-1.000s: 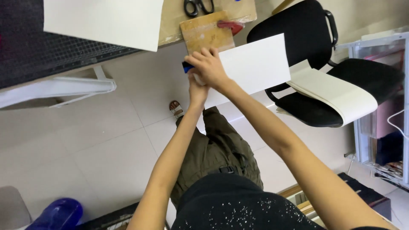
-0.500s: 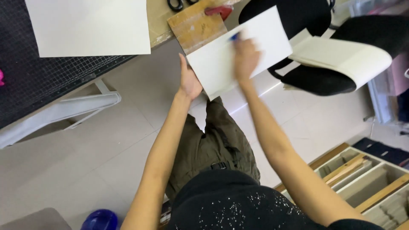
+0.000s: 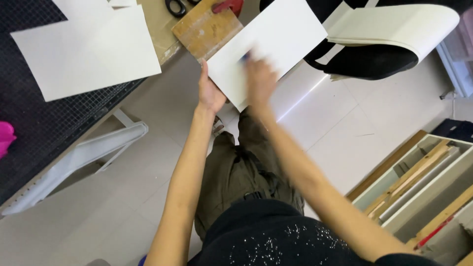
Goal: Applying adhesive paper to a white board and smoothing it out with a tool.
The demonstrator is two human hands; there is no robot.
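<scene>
1. Right hand (image 3: pixel 259 81) badly motion-blurred, lying on top of the white sheet (image 3: pixel 268 47); a small blue thing (image 3: pixel 245 57) shows at its fingertips, too smeared to identify. Can't tell if the fingers are clenched on it or just pressing.
2. Left hand (image 3: pixel 210 91) grasps the sheet's near-left edge from below, thumb side up; fingers under the paper hidden.
3. Sheet held in the air in front of the body, over the floor, its far corner overlapping the wooden board (image 3: pixel 204 28) at the worktop (image 3: pixel 162 34) edge.
4. Scissors (image 3: pixel 176 6) cut off at top edge, only handles seen. Red item (image 3: pixel 230 5) by the board also cut off.
5. Black chair (image 3: pixel 367 56) mostly covered by a curved stack of white sheets (image 3: pixel 399 27).
6. Second large white sheet (image 3: pixel 91 51) lies on the dark gridded mat (image 3: pixel 39 123). Pink object (image 3: pixel 6 138) cut off at left.
7. Versus half a second ago: right hand has shifted from the sheet's far-right part toward its middle; left hand stays on the same edge; view swung right, more shelving (image 3: pixel 428 182) in sight.
</scene>
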